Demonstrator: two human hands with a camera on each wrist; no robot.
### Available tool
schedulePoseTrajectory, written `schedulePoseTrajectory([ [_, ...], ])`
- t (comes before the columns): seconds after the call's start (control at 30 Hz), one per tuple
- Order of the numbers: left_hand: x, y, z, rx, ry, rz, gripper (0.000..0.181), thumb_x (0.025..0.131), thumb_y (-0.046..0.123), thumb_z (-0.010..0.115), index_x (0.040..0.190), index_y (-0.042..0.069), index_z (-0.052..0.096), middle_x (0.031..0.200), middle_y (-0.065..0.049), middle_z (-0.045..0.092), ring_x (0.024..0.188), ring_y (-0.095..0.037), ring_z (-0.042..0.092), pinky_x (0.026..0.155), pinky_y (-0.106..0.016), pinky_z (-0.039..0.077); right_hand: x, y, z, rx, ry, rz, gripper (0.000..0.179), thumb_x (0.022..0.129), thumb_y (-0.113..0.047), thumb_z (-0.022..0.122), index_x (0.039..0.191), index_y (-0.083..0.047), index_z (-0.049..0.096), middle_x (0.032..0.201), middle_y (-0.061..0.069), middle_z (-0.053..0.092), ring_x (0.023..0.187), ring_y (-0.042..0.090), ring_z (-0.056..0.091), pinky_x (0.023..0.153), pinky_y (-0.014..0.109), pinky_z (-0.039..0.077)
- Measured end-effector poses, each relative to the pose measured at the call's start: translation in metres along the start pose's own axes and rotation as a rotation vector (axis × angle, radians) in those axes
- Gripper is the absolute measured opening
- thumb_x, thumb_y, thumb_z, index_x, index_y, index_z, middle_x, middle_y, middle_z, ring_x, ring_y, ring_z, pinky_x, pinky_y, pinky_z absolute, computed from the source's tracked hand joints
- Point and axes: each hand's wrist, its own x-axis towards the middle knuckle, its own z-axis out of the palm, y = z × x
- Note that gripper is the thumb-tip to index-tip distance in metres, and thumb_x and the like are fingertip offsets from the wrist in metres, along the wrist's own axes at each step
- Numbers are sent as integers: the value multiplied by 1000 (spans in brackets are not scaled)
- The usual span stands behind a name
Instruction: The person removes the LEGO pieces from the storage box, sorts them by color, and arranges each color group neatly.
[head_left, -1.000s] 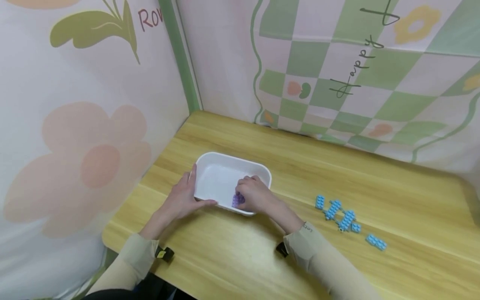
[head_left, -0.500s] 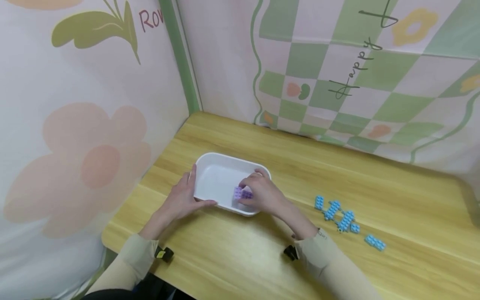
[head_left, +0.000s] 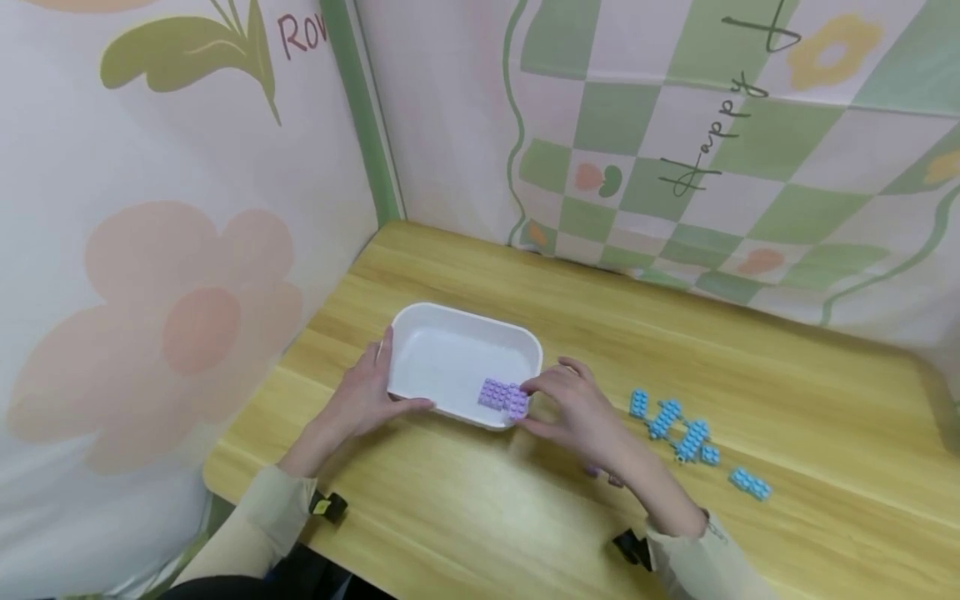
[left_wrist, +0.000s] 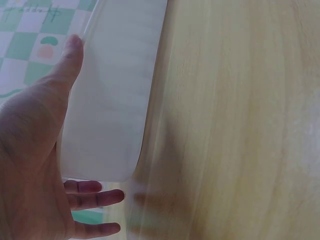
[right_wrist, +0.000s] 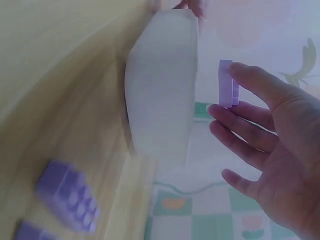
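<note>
My left hand [head_left: 365, 392] rests against the left end of a white tray [head_left: 427, 309], thumb along the front rim and fingers spread at the end wall. In the left wrist view the fingers reach past the tray's end, straight and loose. At the tray's right end, my right hand [head_left: 573, 408] pinches a light purple toy building brick [right_wrist: 226, 83] between thumb and fingertips. The right wrist view has this brick above the rim. From the head, more purple studs [head_left: 492, 393] show just left of the fingertips, over the tray's front right corner.
Two purple pieces, one of them a studded brick [right_wrist: 67, 195], lie on the wooden table [head_left: 420, 517], partly hidden under the right forearm in the head view. Several blue bricks [head_left: 693, 439] lie further right, some joined together. Printed fabric [head_left: 667, 208] hangs behind the table.
My right hand has moved from inside the tray rightward to its right end, pinching a purple brick. Purple pieces beneath the forearm have come into view. The left hand has stayed still.
</note>
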Motion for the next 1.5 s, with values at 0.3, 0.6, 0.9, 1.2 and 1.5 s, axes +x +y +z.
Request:
schedulePoseTrajectory([
  [0.3, 2, -4, 1, 2, 8, 13, 143, 82, 68, 88, 174, -5, 6, 148, -34, 53, 113, -39, 65, 97, -55, 63, -55, 7, -20, 33, 114, 131, 45, 72, -7, 100, 113, -11, 81, 104, -1, 83, 99, 23, 74, 110, 59, 52],
  [0.6, 3, -3, 0, -16, 0, 13, 144, 82, 67, 89, 175, -4, 4, 149, -34, 52, 109, -38, 66, 93, -53, 64, -115, 29, -32, -16, 176, 277, 52, 69, -5, 100, 117, -10, 81, 113, 5, 84, 104, 24, 74, 108, -1, 31],
  [0.9, 2, -3, 0, -17, -1, 12, 145, 82, 68, 89, 175, -3, 4, 153, -34, 49, 104, -36, 67, 89, -52, 65, -157, 45, -33, -85, 97, 386, 45, 71, -11, 100, 112, -9, 81, 107, 3, 83, 97, 13, 73, 95, 3, 44],
  [1.2, 2, -4, 1, -21, -13, 1, 145, 82, 69, 88, 175, -2, 3, 152, -34, 49, 105, -37, 67, 91, -53, 65, -166, 50, -25, -91, -19, 457, 42, 75, -19, 100, 111, -10, 81, 110, 0, 80, 99, 28, 73, 89, 52, 62],
  [1.5, 2, -4, 2, -13, -15, 0, 145, 82, 69, 88, 175, -3, 3, 151, -33, 50, 106, -36, 66, 91, -52, 64, -165, 48, -23, -119, 12, 425, 54, 73, -21, 101, 119, -6, 79, 113, 3, 78, 99, 27, 72, 92, 42, 63],
])
